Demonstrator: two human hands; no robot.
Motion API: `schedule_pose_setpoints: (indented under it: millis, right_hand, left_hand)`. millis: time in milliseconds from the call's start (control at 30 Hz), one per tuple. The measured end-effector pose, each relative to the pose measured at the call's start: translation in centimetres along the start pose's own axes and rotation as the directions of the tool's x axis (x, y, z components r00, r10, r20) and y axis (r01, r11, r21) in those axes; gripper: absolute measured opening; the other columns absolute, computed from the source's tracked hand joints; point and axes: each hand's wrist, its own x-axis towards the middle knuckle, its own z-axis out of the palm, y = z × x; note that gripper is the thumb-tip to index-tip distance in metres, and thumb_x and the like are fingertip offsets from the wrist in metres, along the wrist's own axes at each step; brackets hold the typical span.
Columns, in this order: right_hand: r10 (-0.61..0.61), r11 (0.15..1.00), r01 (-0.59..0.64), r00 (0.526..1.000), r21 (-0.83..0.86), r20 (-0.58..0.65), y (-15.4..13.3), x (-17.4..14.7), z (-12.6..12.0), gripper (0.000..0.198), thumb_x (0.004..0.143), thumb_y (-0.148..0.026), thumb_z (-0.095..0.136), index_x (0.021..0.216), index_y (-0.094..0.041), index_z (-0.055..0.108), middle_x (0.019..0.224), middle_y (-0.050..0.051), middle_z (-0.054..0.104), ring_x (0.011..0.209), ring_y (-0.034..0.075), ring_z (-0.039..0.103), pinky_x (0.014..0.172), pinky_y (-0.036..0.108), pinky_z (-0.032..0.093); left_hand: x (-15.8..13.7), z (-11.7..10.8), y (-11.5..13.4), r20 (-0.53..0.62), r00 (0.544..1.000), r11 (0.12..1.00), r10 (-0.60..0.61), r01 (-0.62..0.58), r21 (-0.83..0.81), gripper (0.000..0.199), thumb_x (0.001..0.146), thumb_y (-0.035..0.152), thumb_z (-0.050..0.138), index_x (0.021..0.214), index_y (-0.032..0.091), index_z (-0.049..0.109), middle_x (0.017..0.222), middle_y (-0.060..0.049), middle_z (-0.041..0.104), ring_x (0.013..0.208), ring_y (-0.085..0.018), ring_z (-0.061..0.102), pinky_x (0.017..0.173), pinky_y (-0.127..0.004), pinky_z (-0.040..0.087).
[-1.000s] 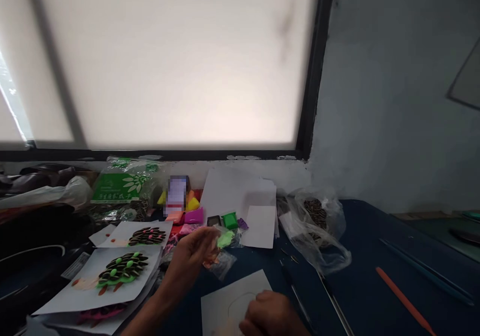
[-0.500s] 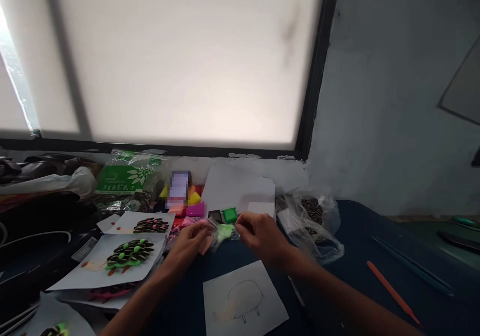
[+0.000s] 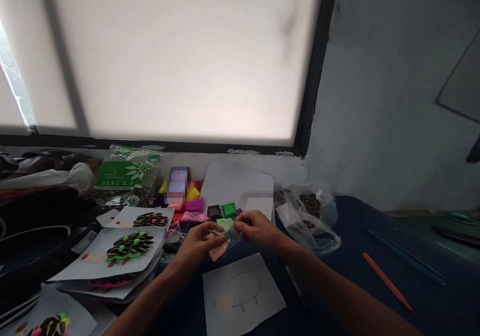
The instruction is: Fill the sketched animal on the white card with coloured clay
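My left hand point(image 3: 200, 240) is closed on a small clear plastic packet with peach-coloured clay point(image 3: 218, 252) showing below its fingertips. My right hand point(image 3: 258, 229) pinches the clear plastic point(image 3: 234, 236) that stretches between both hands. Light green clay point(image 3: 225, 224) shows behind the fingers; whether it lies in the same plastic I cannot tell. In front of my hands lies a white paper point(image 3: 243, 293) with a pencil outline of a rounded body and two short legs. A thin peach patch covers the outline's left end.
Pictures with dark striped seeds and coloured clay point(image 3: 129, 248) are stacked left. Green point(image 3: 229, 209), black point(image 3: 214, 212) and purple point(image 3: 194, 204) packets lie behind my hands. Right are a plastic bag of seeds point(image 3: 311, 208), an orange tool point(image 3: 388, 281), blue tweezers point(image 3: 407, 258) and a pen point(image 3: 295, 282).
My hands have drawn slightly closer together around the clear plastic. The peach clay now shows more plainly under my left fingers. The view has shifted slightly.
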Motion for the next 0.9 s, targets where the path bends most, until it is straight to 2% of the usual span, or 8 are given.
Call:
schedule_pose_setpoints:
  millis: [167, 333, 433, 567, 767, 900]
  right_hand:
    - [0.013, 0.994, -0.027, 0.991, 0.102, 0.137, 0.8, 0.5, -0.5, 0.026, 0.098, -0.033, 0.060, 0.116, -0.015, 0.061, 0.109, 0.007, 0.065, 0.089, 0.018, 0.066, 0.076, 0.036, 0.058]
    - [-0.006, 0.985, -0.013, 0.994, 0.171, 0.110, 1.3, 0.4, -0.6, 0.024, 0.098, -0.033, 0.060, 0.114, -0.014, 0.061, 0.107, 0.006, 0.065, 0.086, 0.017, 0.066, 0.074, 0.035, 0.057]
    - [-0.019, 0.979, -0.003, 0.994, 0.205, 0.109, 1.1, 0.2, -0.6, 0.020, 0.097, -0.030, 0.061, 0.107, -0.014, 0.063, 0.098, 0.004, 0.066, 0.079, 0.015, 0.065, 0.070, 0.031, 0.057]
    - [-0.027, 0.971, -0.003, 0.992, 0.241, 0.120, 0.9, 0.1, -0.8, 0.019, 0.098, -0.032, 0.059, 0.099, -0.013, 0.063, 0.088, 0.001, 0.065, 0.071, 0.013, 0.064, 0.066, 0.029, 0.055]
    - [-0.005, 0.964, -0.038, 0.988, 0.265, 0.158, 1.4, 0.3, -1.0, 0.024, 0.099, -0.035, 0.058, 0.108, -0.014, 0.063, 0.099, 0.004, 0.066, 0.080, 0.016, 0.066, 0.071, 0.033, 0.057]
    - [0.003, 0.955, -0.054, 0.985, 0.291, 0.173, 1.4, 0.2, -1.1, 0.022, 0.098, -0.034, 0.059, 0.101, -0.013, 0.064, 0.092, 0.002, 0.066, 0.073, 0.014, 0.064, 0.067, 0.030, 0.056]
  left_hand:
    - [-0.4, 0.3, 0.3, 0.018, 1.000, 0.999, -0.011, 0.011, -0.031, 0.054, 0.051, 0.051, 0.090, 0.080, 0.016, 0.061, 0.062, 0.000, 0.069, 0.053, -0.017, 0.066, 0.049, -0.024, 0.048]
    - [-0.3, 0.0, -0.3, -0.020, 0.998, 0.988, -0.064, 0.061, -0.144, 0.067, 0.052, 0.043, 0.094, 0.104, 0.017, 0.061, 0.078, -0.002, 0.073, 0.061, -0.017, 0.069, 0.055, -0.026, 0.054]
    - [-0.2, 0.0, -0.5, -0.037, 0.996, 0.971, -0.081, 0.070, -0.229, 0.066, 0.044, 0.037, 0.098, 0.096, 0.016, 0.063, 0.075, -0.002, 0.072, 0.063, -0.015, 0.068, 0.058, -0.024, 0.055]
    - [-0.2, 0.1, -0.6, -0.046, 0.997, 0.971, -0.067, 0.054, -0.231, 0.057, 0.043, 0.040, 0.098, 0.082, 0.014, 0.064, 0.069, 0.000, 0.071, 0.061, -0.013, 0.066, 0.058, -0.022, 0.054]
    - [-0.1, -0.1, -1.0, -0.014, 0.998, 0.976, -0.064, 0.060, -0.210, 0.056, 0.049, 0.044, 0.095, 0.087, 0.013, 0.067, 0.076, -0.004, 0.074, 0.065, -0.015, 0.069, 0.061, -0.025, 0.057]
    - [-0.1, -0.6, -1.4, 0.018, 0.998, 0.980, -0.055, 0.057, -0.191, 0.055, 0.056, 0.045, 0.093, 0.092, 0.014, 0.067, 0.082, -0.005, 0.075, 0.068, -0.016, 0.069, 0.065, -0.027, 0.057]
